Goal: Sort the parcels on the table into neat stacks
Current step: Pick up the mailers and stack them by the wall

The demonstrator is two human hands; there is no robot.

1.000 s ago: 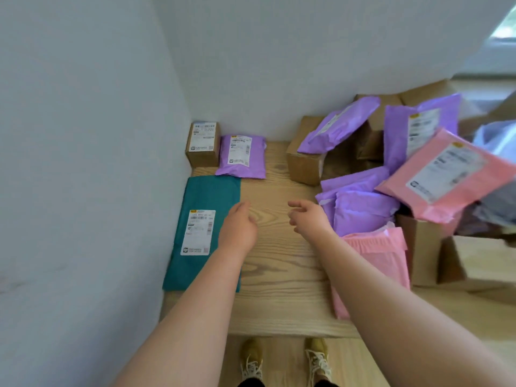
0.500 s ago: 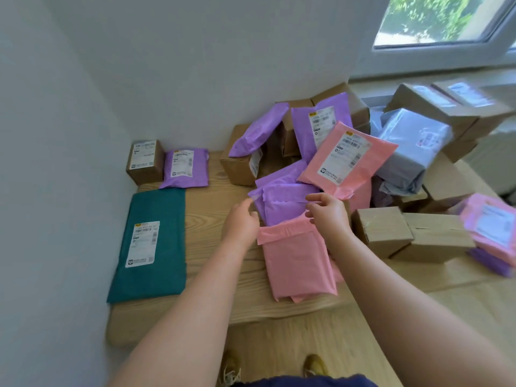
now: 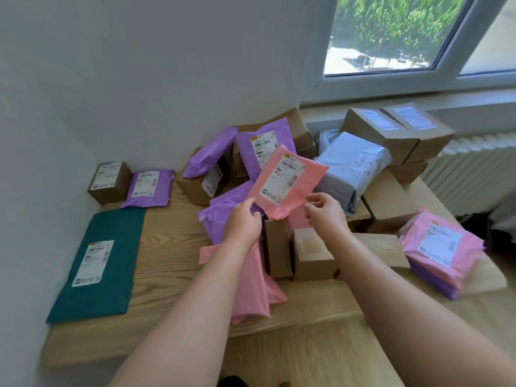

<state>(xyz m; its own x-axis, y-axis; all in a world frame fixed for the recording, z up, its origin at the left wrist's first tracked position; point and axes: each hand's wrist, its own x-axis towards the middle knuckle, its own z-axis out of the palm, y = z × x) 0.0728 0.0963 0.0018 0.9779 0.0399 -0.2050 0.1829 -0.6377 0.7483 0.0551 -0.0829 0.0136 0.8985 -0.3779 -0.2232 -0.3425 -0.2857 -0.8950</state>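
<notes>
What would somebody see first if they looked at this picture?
Probably the messy heap of parcels in the middle of the table, with a bright pink mailer on top and the left hand and right hand at its lower edge. Next come the big teal mailer lying flat at the left, and the sunny window at the upper right.

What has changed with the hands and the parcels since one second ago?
Both hands moved rightward from the bare table: the left hand and right hand now reach the lower edge of the pink labelled mailer, hold unclear. The teal mailer and the small box behind it stayed.
</notes>
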